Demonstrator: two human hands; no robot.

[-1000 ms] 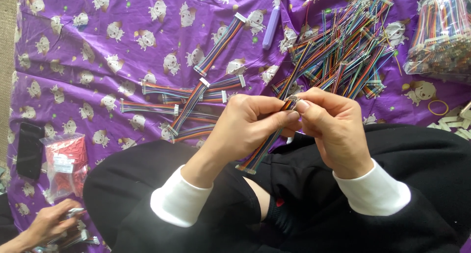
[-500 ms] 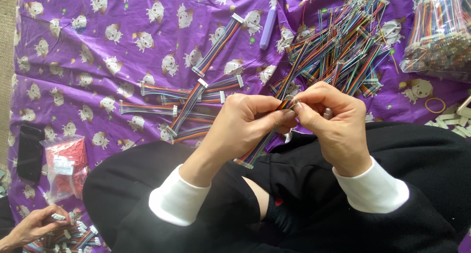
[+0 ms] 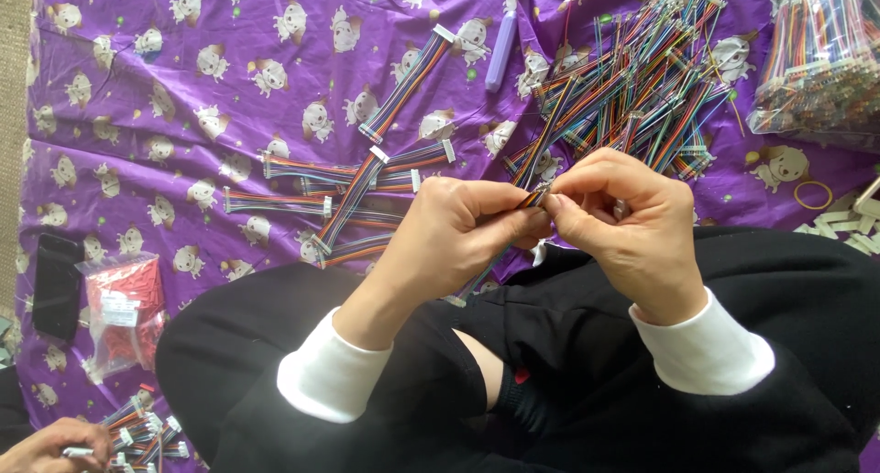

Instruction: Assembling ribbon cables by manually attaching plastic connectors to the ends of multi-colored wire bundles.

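1. Your left hand (image 3: 458,230) and right hand (image 3: 623,221) meet at frame centre, fingertips pressed together, both pinching one end of a thin multicoloured ribbon cable (image 3: 533,198).
2. The cable's pinched end sits right between your two thumbs and forefingers; the rest runs down-left behind your left hand, and its lower end peeks out near your knee.
3. The connector at the pinched end is too small to make out.
4. Upper right of centre: a loose heap of matching multicoloured cables (image 3: 632,97) on the purple patterned cloth (image 3: 165,115), just above your right hand.
5. Left of your left hand: a few flat cables with white plugs (image 3: 353,184), laid crossing each other.
6. Far upper right: a clear plastic bag (image 3: 825,56) stuffed with more cables, cut off by the frame edge.
7. Lower left: a small clear bag of red pieces (image 3: 124,313); contents are hard to identify. A flat black object (image 3: 57,285) lies beside it.
8. Bottom-left corner: another person's hand (image 3: 46,445), partly cut off, touching a small bunch of cables (image 3: 147,432).
9. Top centre: a lilac plastic stick-shaped tool (image 3: 502,42).
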